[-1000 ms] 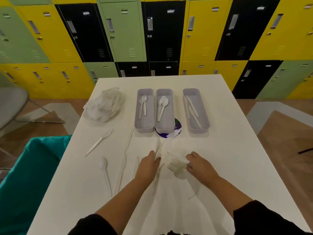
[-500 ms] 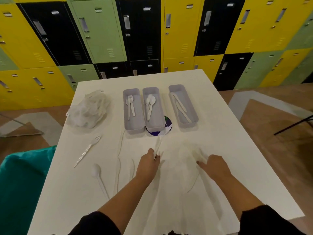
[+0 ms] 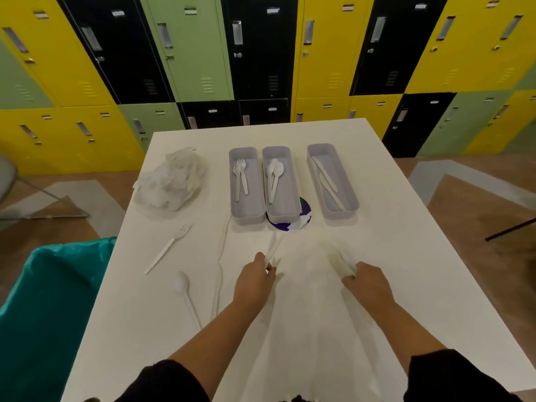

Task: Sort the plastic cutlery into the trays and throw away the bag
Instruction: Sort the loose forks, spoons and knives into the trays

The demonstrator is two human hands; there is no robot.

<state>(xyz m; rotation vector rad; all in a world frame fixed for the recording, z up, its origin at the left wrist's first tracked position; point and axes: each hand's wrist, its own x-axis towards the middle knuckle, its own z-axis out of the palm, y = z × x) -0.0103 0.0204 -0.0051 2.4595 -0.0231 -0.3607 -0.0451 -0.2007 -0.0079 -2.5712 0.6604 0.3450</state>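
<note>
Lockers (image 3: 203, 53) in yellow, black and green fill the background behind a white rectangular table (image 3: 391, 256). Three grey oblong plastic trays stand side by side toward the far edge of the table: the left tray (image 3: 246, 210) holds white plastic forks, the middle tray (image 3: 282, 211) holds white plastic spoons and rests partly on a round purple-and-white disc (image 3: 304, 217), and the right tray (image 3: 339, 211) holds white plastic knives and stands apart from the other two. A crumpled clear plastic bag (image 3: 171, 181) lies near the far-left corner of the table. Loose on the left half of the table lie a white plastic fork (image 3: 168, 248), a white plastic spoon (image 3: 185, 294) nearer the near edge, and a long white plastic knife (image 3: 222, 250) just beside them, running from the left tray toward the near edge. The left hand (image 3: 255, 282), at the table centre, is closed around a slim white plastic utensil (image 3: 272, 248) whose free end points toward the middle tray; its type cannot be told. The right hand (image 3: 368, 285) grips a blurred bundle of white plastic cutlery (image 3: 339, 262), fingers closed on it. A teal bin liner (image 3: 43, 300) sits beside the left edge of the table.
</note>
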